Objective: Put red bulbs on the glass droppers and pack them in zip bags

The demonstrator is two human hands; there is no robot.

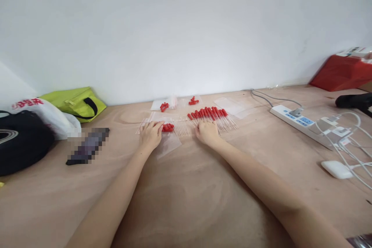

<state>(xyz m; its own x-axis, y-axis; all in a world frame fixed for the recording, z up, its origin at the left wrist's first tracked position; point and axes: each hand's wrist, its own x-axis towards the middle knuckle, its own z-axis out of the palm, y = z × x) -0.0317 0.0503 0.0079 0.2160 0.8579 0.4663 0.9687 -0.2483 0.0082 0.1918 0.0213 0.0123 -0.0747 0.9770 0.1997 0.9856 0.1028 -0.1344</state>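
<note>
The left hand [150, 136] lay at red pieces [168, 127] on a clear plastic bag [170, 145], the right hand [207, 132] at red-tipped sticks [214, 114]. Whether either gripped anything could not be told.

The tabletop [186, 201] looked like wood — smooth, matt and swirled with grain. The red caps [207, 113] seemed smooth plastic, and the clear bag [169, 148] thin, filmy plastic with a slight sheen. The power strip [292, 117] was hard, smooth plastic; the carrier bag [62, 121] was thin, creased plastic — the lime-green bag [68, 99] looked like matt cloth.
</note>
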